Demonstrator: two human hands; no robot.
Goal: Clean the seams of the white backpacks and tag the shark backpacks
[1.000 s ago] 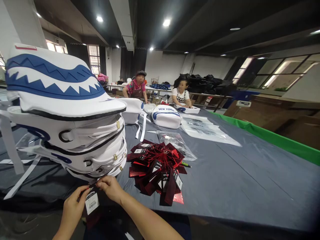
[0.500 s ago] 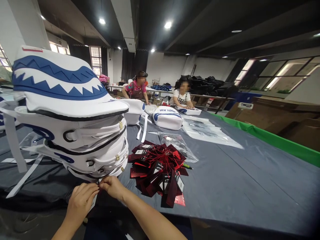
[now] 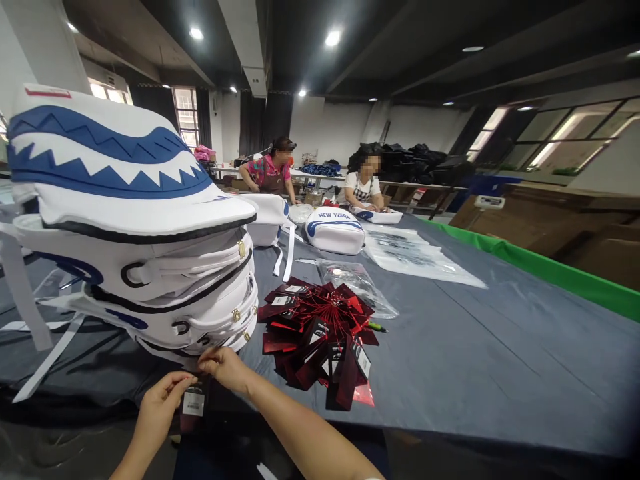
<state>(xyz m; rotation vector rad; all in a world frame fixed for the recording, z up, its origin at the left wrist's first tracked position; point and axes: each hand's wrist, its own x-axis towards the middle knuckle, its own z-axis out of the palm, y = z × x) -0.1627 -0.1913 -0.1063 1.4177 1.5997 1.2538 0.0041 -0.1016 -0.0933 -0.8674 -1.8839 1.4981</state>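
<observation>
The left hand (image 3: 160,407) pinches the top edge of a dark hang tag (image 3: 193,405), thumb and fingers closed on it so the tag hangs with its white barcode label facing up toward the camera, just at the near edge of the table (image 3: 490,360). The right hand (image 3: 225,367) sits just beside it and a little higher, fingertips pressed together at the bottom of the stack of white bags (image 3: 140,247), apparently on the tag's thin cord near a zipper pull; the cord itself is too fine to make out. The two hands stay close because tag and bag are joined at that one spot. The bags lie piled flat, the blue shark-tooth one on top, zipper side turned toward the person so the pulls are within reach. Just right of the stack a fanned pile of red and black tags (image 3: 320,333) lies close at hand, with a clear plastic bag (image 3: 357,283) behind it. Farther off rest a white NEW YORK bag (image 3: 335,230) and flat plastic sleeves (image 3: 415,257), where two co-workers sit.
</observation>
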